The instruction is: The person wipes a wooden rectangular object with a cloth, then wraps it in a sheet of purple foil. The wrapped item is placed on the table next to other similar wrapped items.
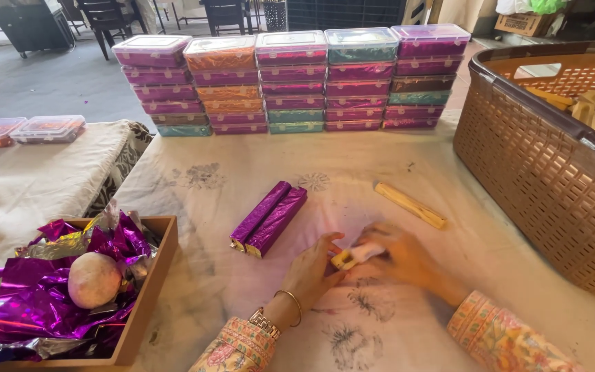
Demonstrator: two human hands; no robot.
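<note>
Left hand [313, 267] and right hand [401, 256] are pinching a small yellow bar [352, 256] lying on white tissue [352, 227] at the cloth-covered table's [208, 275] near centre; its long axis is running left-right, slightly raised rightward. Two purple-wrapped bars [268, 218] are lying nearby, pointing diagonally.

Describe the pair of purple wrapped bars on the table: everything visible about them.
The two purple wrapped bars are long, square-sectioned sticks in shiny purple foil. They lie flat, side by side and touching, on the pale printed tablecloth, angled diagonally. A yellowish end shows at the near tips. Neither hand touches them; the left hand is nearest.
</note>
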